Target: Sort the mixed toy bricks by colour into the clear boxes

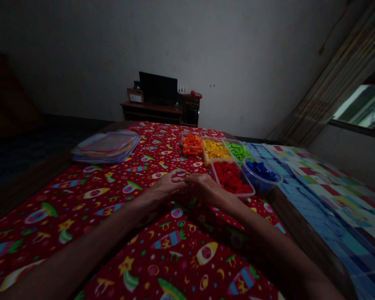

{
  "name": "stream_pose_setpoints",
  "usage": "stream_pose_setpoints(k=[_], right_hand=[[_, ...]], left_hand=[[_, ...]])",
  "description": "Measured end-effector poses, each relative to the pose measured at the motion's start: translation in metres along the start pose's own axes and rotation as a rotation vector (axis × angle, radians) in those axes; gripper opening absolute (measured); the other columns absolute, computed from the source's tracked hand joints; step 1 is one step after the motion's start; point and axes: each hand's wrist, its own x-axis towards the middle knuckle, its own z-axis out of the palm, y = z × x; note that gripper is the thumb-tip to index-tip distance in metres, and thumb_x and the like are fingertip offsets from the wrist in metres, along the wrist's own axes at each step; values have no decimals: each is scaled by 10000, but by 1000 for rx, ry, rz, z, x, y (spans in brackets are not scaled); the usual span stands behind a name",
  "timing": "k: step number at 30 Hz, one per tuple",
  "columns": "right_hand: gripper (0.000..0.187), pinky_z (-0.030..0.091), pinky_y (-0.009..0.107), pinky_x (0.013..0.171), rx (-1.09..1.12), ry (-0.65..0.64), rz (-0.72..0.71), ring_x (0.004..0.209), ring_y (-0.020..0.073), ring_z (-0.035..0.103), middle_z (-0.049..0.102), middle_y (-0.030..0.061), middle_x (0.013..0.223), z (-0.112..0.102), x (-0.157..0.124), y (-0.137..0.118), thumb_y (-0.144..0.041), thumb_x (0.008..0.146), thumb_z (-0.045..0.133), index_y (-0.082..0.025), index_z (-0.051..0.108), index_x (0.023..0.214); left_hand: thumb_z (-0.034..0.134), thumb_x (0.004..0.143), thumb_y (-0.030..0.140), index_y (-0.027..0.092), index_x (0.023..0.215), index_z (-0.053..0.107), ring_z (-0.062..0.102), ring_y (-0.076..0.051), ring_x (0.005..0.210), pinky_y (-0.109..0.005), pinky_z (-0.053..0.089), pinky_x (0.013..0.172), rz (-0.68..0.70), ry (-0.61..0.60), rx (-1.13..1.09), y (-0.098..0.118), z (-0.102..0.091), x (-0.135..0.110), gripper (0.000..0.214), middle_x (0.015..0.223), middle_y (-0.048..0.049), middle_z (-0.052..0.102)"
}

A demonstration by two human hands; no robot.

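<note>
Red blocks (229,176) fill a clear tub (245,194) beyond the right hand (205,184); blue blocks (261,170) sit in a round tub (258,183) alongside, orange (192,141), yellow (217,148) and green blocks (237,151) behind. Left hand's (168,183) fingers part slightly, near the right's bent ones; whether either pinches anything, I cannot tell.

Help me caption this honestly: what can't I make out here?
All in the head view:
Anything between the left hand and right hand: hidden by the hands themselves.
The rest of the window: cut off by the right edge.
Any print on the white label: too small.
Exact shapes of the blue pieces: lost in dimness.
</note>
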Motion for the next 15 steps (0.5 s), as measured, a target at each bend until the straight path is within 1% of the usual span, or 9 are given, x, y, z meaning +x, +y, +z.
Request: stream_pose_setpoints(k=[2, 4, 6, 7, 9, 12, 13, 15], right_hand=[[127, 319, 196, 573, -34, 24, 46, 620, 89, 503, 624, 22, 719, 1, -4, 3, -119, 854, 535, -115, 652, 806], [164, 273, 196, 535, -66, 26, 105, 562, 73, 437, 570, -3, 635, -2, -9, 2, -119, 862, 512, -108, 633, 751], [180, 251, 203, 522, -99, -10, 139, 532, 66, 392, 533, -16, 597, -6, -16, -2, -96, 852, 501, -110, 609, 709], [182, 252, 206, 523, -111, -47, 133, 528, 66, 383, 529, -17, 597, -6, -19, -3, -86, 848, 498, -115, 598, 699], [179, 271, 211, 539, -133, -136, 76, 538, 71, 388, 538, -14, 618, -1, -26, -4, -69, 841, 492, -128, 582, 697], [134, 340, 226, 627, -190, -261, -56, 632, 100, 444, 570, 11, 714, 13, -37, 0, -73, 832, 512, -147, 567, 733], [112, 361, 237, 674, -217, -273, -83, 684, 115, 463, 579, 24, 761, 18, -41, 2, -81, 834, 517, -151, 564, 761], [86, 383, 269, 767, -270, -241, -99, 794, 147, 483, 583, 54, 858, 26, -48, 3, -102, 862, 493, -154, 556, 838]], left_hand=[[719, 629, 442, 189, 1196, 513, 654, -163, 679, -244, 482, 576, 10, -15, 106, -2, -1, 3, 654, 864, -32, 694], [644, 680, 532, 174, 1114, 575, 620, -154, 591, -231, 443, 502, 67, -9, 264, -5, -7, 8, 567, 757, -16, 675], [528, 746, 587, 169, 986, 634, 597, -155, 555, -230, 417, 469, 155, 74, 441, -10, -18, 14, 494, 709, -16, 667], [479, 773, 586, 169, 927, 650, 599, -160, 567, -233, 421, 477, 202, 131, 515, -13, -24, 18, 476, 713, -21, 673], [445, 790, 534, 170, 853, 667, 619, -174, 622, -240, 446, 522, 269, 239, 632, -22, -39, 24, 431, 743, -34, 693], [449, 765, 418, 168, 866, 691, 642, -188, 679, -248, 474, 572, 280, 302, 707, -33, -55, 32, 362, 771, -48, 713], [439, 759, 390, 167, 887, 697, 646, -188, 678, -254, 481, 579, 270, 304, 712, -36, -59, 34, 364, 784, -52, 719], [424, 754, 358, 170, 915, 705, 659, -195, 711, -273, 501, 627, 279, 300, 740, -39, -61, 36, 375, 831, -62, 729]])
